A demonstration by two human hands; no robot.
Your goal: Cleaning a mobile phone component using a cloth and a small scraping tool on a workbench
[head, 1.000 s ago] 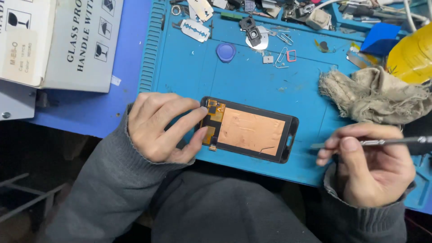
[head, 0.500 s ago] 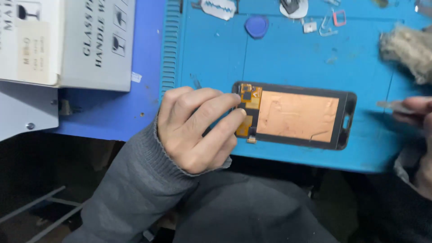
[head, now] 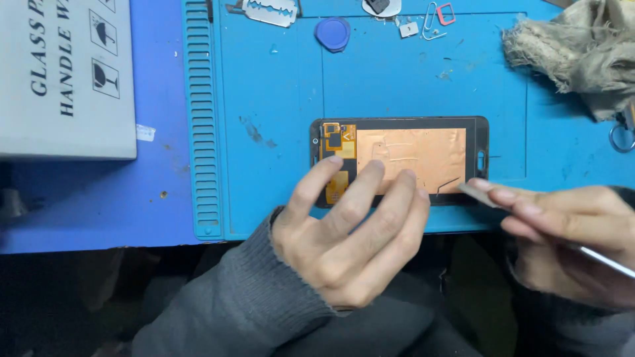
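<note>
Head view: black-framed phone screen assembly w/ copper-coloured foil back (head: pixel 410 160) lies flat on the blue silicone work mat (head: pixel 278 99), near its front edge. Left hand (head: pixel 350 238) loosely spread, fingertips (head: pixel 334 162) resting on the assembly's lower edge & orange flex area, gripping nothing. Right hand (head: pixel 569 238) pinched shut around thin metal tweezers (head: pixel 479 194); tip at the assembly's lower right corner. Razor blade (head: pixel 268 11), round blue cap (head: pixel 333 32), frayed beige rag (head: pixel 582 53) farther back. Grey cardboard box (head: pixel 66 79) at left.
</note>
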